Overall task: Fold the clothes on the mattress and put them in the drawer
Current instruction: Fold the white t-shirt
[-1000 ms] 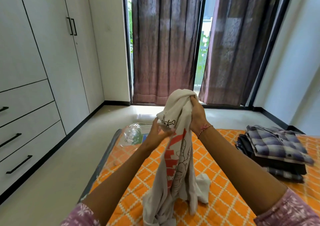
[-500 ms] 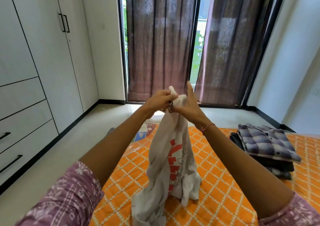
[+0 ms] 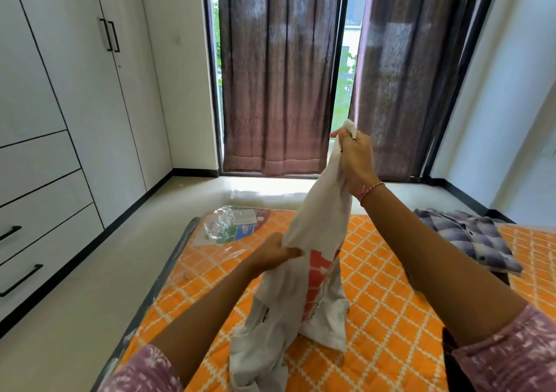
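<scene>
Hands split apart: left hand [image 3: 275, 253] drops low, gripping white T-shirt [image 3: 319, 223] mid-body; right hand [image 3: 355, 153] up high, clenching top end. Shirt hangs stretched (hem bunched on orange mattress [image 3: 391, 301]). Folded plaid shirt [image 3: 469, 238] right.

White wardrobe [image 3: 75, 96] left, black handles; brown curtains [image 3: 279, 75] over daylit window; pale glossy floor [image 3: 90, 286]; white walls [image 3: 511, 90], black skirting.

Short purple floral-print sleeves [image 3: 508, 358] on both arms; red-pink thread bracelet [image 3: 369, 189] at right wrist.
</scene>
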